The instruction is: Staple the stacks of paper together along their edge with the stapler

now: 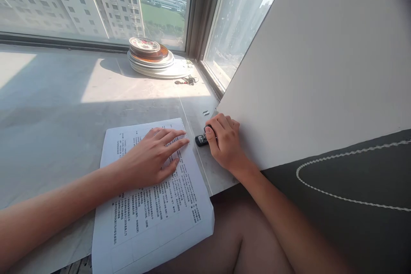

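Note:
Printed sheets of paper (pixel 154 222) lie on the grey ledge, their near edge hanging over its front. My left hand (pixel 163 150) rests flat on the paper with its fingers spread. To its right, my right hand (pixel 224 139) is wrapped around a small black stapler (pixel 201 139) standing on the ledge. The stapler's front end points at the paper's right edge, a small gap apart from it. My palm and fingers hide its rear part. Just beyond the right hand lie small strips of staples (pixel 206 113).
A stack of plates (pixel 150 60) stands by the window corner, with a small beaded cord (pixel 188 80) near it. A white wall (pixel 321 64) rises close on the right. Below it, a pale twisted cord (pixel 321 188) lies on a dark surface. The ledge (pixel 58 137) ends at my legs.

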`<state>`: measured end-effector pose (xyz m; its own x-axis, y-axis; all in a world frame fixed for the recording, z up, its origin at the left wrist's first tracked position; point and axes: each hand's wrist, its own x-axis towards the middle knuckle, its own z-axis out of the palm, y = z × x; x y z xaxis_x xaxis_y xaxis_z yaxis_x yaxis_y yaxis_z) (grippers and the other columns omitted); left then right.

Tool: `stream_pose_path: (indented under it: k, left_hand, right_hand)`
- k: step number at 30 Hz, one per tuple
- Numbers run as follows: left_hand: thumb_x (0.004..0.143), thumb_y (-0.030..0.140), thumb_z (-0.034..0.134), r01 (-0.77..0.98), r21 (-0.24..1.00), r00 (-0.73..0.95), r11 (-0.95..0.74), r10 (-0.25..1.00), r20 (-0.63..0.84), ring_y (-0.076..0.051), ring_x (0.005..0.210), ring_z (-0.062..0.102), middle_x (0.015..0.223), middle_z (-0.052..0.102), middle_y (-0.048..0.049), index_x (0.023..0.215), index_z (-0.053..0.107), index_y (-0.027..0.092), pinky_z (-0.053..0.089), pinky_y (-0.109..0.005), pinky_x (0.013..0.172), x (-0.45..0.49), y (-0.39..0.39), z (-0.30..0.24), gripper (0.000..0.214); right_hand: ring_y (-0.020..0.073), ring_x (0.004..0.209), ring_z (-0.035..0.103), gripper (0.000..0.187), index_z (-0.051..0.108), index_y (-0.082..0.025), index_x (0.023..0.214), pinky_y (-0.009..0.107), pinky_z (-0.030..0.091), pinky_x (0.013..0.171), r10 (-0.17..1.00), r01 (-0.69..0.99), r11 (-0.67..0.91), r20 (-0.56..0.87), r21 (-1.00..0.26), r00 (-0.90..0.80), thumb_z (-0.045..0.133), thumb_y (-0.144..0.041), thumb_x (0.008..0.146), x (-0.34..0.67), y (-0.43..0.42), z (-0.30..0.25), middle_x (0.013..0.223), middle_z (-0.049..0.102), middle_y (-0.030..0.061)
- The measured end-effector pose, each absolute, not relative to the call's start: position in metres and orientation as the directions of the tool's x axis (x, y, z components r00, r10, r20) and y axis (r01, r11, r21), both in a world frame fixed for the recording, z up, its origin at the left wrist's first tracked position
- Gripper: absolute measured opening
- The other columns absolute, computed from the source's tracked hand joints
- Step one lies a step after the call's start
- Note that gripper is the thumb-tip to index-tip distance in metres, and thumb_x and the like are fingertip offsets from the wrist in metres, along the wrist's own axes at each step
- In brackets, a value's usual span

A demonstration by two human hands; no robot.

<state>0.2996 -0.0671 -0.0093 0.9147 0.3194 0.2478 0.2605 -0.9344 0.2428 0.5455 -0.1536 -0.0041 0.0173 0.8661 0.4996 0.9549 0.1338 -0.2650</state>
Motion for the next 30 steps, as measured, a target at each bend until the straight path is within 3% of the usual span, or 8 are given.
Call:
stream_pose_path:
  k: [16, 30]
  left_hand:
    - [0.103, 0.032, 0.053, 0.257, 0.238, 0.919, -0.937, 0.313, 0.24, -0.038, 0.144, 0.054, 0.162, 0.056, -0.0127, 0.154, 0.057, 0.026, 0.043, -0.062, 0.118, 0.3, -0.0647, -0.0107, 0.052]
    - [0.103, 0.031, 0.054, 0.265, 0.223, 0.914, -0.938, 0.318, 0.252, -0.036, 0.13, 0.064, 0.146, 0.065, -0.0154, 0.141, 0.065, 0.023, 0.046, -0.063, 0.114, 0.3007, -0.0673, -0.0074, 0.041]
  right_hand:
    - [0.0247, 0.096, 0.058, 0.026, 0.057, -0.025, 0.098, 0.045, 0.039, 0.095, 0.873, 0.958, 0.121, 0.488, -0.26, 0.022, 0.036, -0.032, 0.112, 0.5466, -0.1532, -0.0054, 0.105, 0.066, 0.0073]
    - [0.0234, 0.096, 0.058, 0.026, 0.056, -0.024, 0.098, 0.044, 0.038, 0.094, 0.869, 0.961, 0.125, 0.494, -0.245, 0.013, 0.036, -0.031, 0.112, 0.5462, -0.1533, -0.0043, 0.105, 0.066, 0.0066]
